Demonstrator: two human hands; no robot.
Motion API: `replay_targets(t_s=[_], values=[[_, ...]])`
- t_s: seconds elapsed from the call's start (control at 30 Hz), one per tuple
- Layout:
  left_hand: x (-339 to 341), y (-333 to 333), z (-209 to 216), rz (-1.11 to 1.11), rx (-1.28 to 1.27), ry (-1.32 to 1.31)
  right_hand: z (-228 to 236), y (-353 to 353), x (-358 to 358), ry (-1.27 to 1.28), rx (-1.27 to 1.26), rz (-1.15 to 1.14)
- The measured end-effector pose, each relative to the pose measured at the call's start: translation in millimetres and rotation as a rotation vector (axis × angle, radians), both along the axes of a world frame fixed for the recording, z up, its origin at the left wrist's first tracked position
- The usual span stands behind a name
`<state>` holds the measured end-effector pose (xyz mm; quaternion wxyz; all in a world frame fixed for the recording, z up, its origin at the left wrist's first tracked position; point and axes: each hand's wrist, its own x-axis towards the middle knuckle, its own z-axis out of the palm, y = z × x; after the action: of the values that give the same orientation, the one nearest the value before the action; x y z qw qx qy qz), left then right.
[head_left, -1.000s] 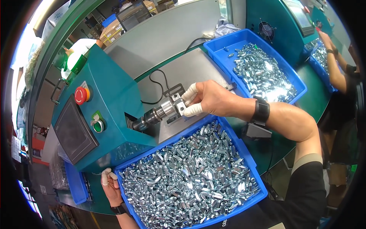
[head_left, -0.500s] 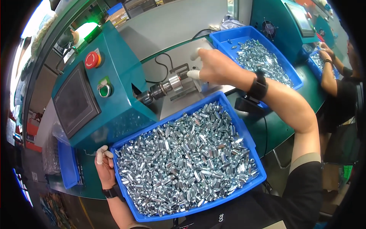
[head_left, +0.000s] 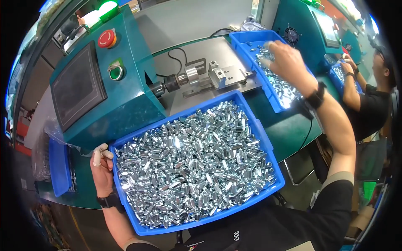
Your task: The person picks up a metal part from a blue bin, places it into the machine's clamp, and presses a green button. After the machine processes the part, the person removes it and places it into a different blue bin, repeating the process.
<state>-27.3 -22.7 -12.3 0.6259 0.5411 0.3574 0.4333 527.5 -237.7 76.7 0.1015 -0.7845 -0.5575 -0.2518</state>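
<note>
My right hand (head_left: pixel 289 65) is above the blue bin (head_left: pixel 250 62) at the back right, which holds loose shiny metal pieces. White covers are on its thumb and forefinger, which are spread, and nothing shows between them. My left hand (head_left: pixel 101 171) is beside the left wall of the large blue bin (head_left: pixel 263 136), its covered fingers curled together. Whatever they may hold is hidden. Heaped in this bin are small silvery hex-shaped metal pieces (head_left: pixel 192 167). Behind it, a chuck (head_left: pixel 171 83) points at a metal clamping fixture (head_left: pixel 217 75), and neither hand touches them.
A teal machine (head_left: pixel 138 46) with a dark screen (head_left: pixel 79 85), red stop button (head_left: pixel 107 38) and green button (head_left: pixel 116 72) stands at left. Another blue bin (head_left: pixel 59 167) lies at far left. At right, a co-worker (head_left: pixel 372 98) handles things beside a second teal machine.
My right hand has moved right, from the fixture by the chuck to above the back right bin, and its thumb and forefinger are apart. My left hand stays beside the large bin.
</note>
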Motion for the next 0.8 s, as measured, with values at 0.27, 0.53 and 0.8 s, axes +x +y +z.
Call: replay_targets(t_s=[0.27,0.53,0.8], values=[[-7,6,-12,0.016,-0.056,-0.027,-26,-37,-111,0.566,-0.342,0.571],[1,1,0,0.064,-0.111,-0.027,-14,-11,-87,0.826,-0.088,0.585],[0,3,-7,0.095,-0.126,-0.034,-21,63,-59,0.889,0.174,0.492]])
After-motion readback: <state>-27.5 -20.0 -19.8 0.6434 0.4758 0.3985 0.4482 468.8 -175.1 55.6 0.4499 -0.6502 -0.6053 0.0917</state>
